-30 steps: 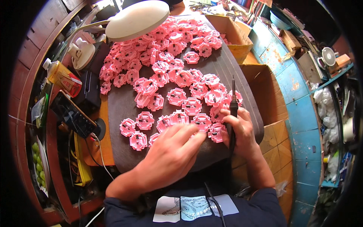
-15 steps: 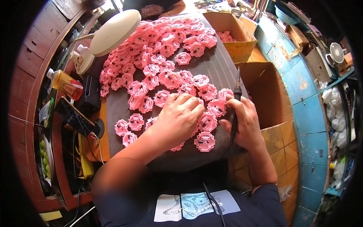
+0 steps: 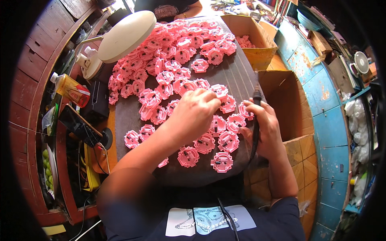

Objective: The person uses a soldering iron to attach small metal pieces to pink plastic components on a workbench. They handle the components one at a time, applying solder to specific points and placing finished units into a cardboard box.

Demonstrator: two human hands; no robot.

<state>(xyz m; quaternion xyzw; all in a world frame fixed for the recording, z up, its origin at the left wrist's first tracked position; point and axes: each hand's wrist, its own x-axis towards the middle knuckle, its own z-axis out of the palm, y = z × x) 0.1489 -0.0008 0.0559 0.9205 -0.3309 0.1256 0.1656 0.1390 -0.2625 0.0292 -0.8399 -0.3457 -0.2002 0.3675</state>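
Blue panels [image 3: 327, 132], worn in patches, curve along the right side of the dark tabletop [image 3: 241, 74]. Over the tabletop's far left part spreads a heap of pink plastic pieces [image 3: 161, 48], many with small black parts in them. Beside the tabletop's right edge stands an open cardboard box [image 3: 289, 108]; near its far right corner, a second cardboard box [image 3: 257, 58] holds more pink pieces. A white lamp head [image 3: 128, 37] hangs above the tabletop's far left edge. Over the tabletop's middle is the left hand [image 3: 195, 112], fingers bent downward; whether they grip a piece is hidden. By the tabletop's right edge, the right hand [image 3: 265, 128] has its fingers wrapped around a black pen-shaped tool [image 3: 256, 97], its thin tip pointing up. A bottle [image 3: 70, 90] is left of the tabletop. Loose pink pieces [image 3: 204, 143] lie across the tabletop's near half, one single piece [image 3: 222, 162] close to its near edge.
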